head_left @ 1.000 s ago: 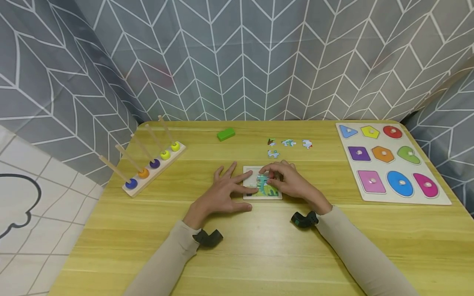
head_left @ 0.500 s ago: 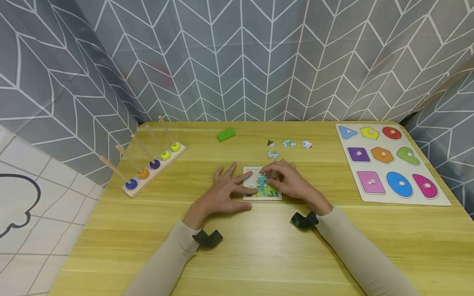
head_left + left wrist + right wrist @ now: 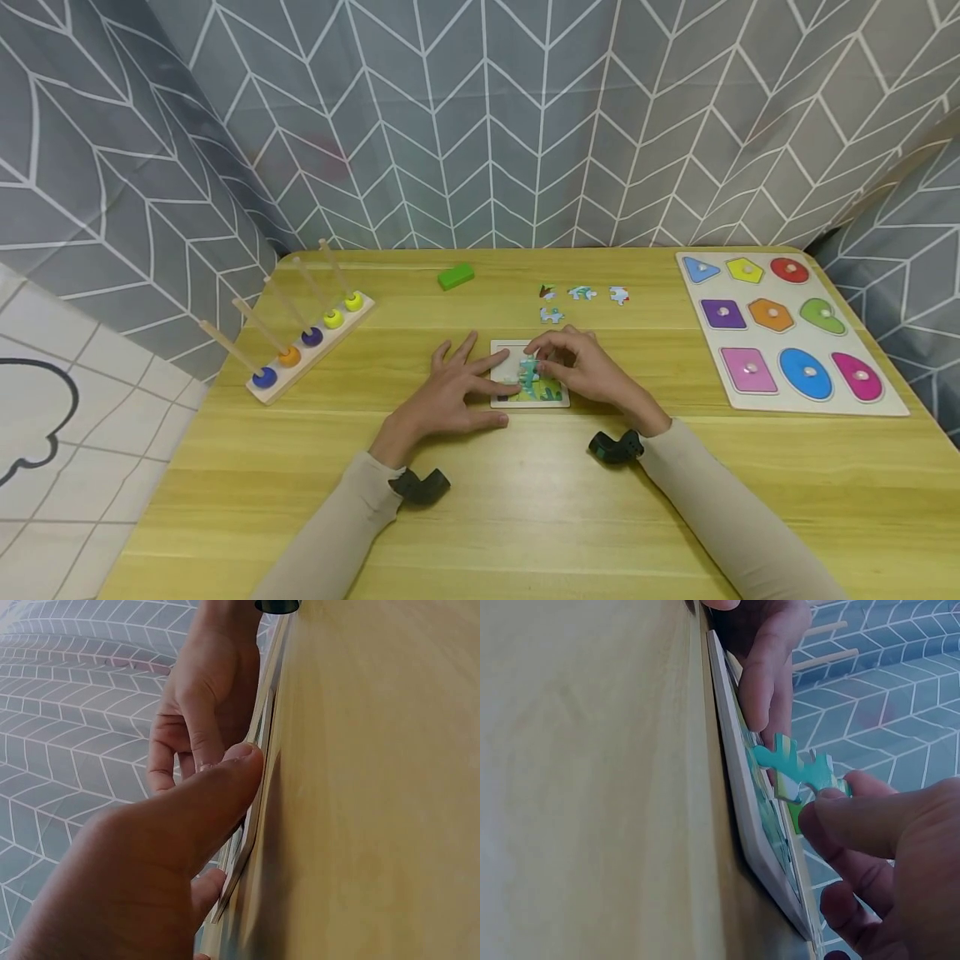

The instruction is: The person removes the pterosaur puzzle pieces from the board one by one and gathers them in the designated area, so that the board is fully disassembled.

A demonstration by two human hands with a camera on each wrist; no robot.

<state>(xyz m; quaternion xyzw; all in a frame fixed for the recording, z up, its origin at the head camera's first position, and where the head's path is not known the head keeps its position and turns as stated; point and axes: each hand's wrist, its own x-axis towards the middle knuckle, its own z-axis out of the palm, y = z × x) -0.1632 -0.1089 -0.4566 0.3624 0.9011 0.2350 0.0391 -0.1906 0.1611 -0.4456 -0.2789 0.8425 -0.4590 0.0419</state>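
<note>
In the head view my right hand point(image 3: 592, 367) is over the right side of a small square puzzle tray point(image 3: 534, 405). The right wrist view shows its thumb and fingertips pinching a teal jigsaw piece point(image 3: 802, 771), tilted up off the tray, with the piece's far end close over the picture. Fitted pieces with green and teal print fill the lower part of the tray. My left hand point(image 3: 446, 396) lies spread at the tray's left side, fingers straight. Two of its fingers reach across the left rim, and the thumb stretches along the table in front.
Several loose jigsaw pieces point(image 3: 552, 316) lie behind the tray. A green block point(image 3: 456, 277) sits farther back. A peg stacker point(image 3: 330, 333) with coloured beads stands at left, and a knobbed shape board point(image 3: 813, 325) at right. A patterned curtain point(image 3: 480, 125) hangs behind the table.
The head view has shifted slightly, so the scene sits a little lower and farther left. Both hands keep almost the same place at the tray, the right still pinching the jigsaw piece.
</note>
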